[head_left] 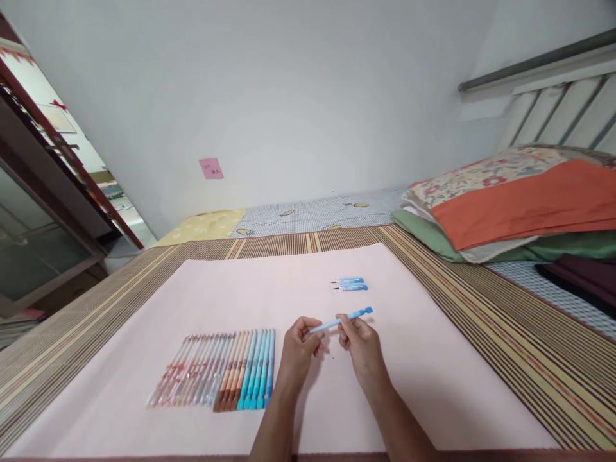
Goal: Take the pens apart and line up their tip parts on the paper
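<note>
A slim light-blue pen (332, 324) with a darker blue end is held up at a slant over the pink sheet (212, 295). My left hand (302, 340) pinches its lower left end between thumb and fingers. Farther along the barrel, my right hand (359, 339) grips it, with the blue end sticking out past the fingers. Beyond my hands lie short blue pen pieces (351, 289) with dark points, side by side. To the left, a row of pens (257, 369) in blue, peach and clear wrapping lies closely packed on the sheet.
A striped mat (447, 308) lies under the sheet. At the right are stacked pillows or folded bedding (520, 205) and dark folded cloth (582, 279). A pink note (210, 168) is stuck on the wall behind. A doorway stands at far left.
</note>
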A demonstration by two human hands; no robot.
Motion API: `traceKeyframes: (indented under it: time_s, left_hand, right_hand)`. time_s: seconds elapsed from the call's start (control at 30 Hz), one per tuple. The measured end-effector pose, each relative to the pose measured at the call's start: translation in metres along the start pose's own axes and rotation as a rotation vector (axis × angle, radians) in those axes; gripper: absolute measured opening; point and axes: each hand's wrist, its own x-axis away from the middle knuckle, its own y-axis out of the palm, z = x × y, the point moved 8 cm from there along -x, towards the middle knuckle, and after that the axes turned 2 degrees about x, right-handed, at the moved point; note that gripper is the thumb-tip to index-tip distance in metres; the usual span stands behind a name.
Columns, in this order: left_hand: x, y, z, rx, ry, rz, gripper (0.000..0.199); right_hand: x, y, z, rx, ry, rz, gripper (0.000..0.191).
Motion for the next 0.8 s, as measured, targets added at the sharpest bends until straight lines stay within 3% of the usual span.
traceKeyframes:
  time_s: [0.07, 0.23, 0.47, 0.8]
  left_hand:
    - [0.000, 0.000, -0.004, -0.017, -0.033, -0.004, 0.041]
    - [0.002, -0.002, -0.018, -0.049, -0.216, 0.011, 0.061]
    - [0.002, 0.001, -0.016, 0.090, -0.206, -0.029, 0.043]
    - [0.000, -0.005, -0.025, 0.194, -0.265, -0.007, 0.044]
  right_hand:
    - [0.000, 0.001, 0.003, -0.009, 0.043, -0.010, 0.046]
    - [0.000, 0.000, 0.003, -0.053, 0.076, 0.010, 0.048]
    - [-0.002, -0.001, 0.006, -0.131, 0.094, 0.022, 0.050]
    - [-0.004, -0.009, -0.001, -0.341, 0.143, 0.050, 0.042]
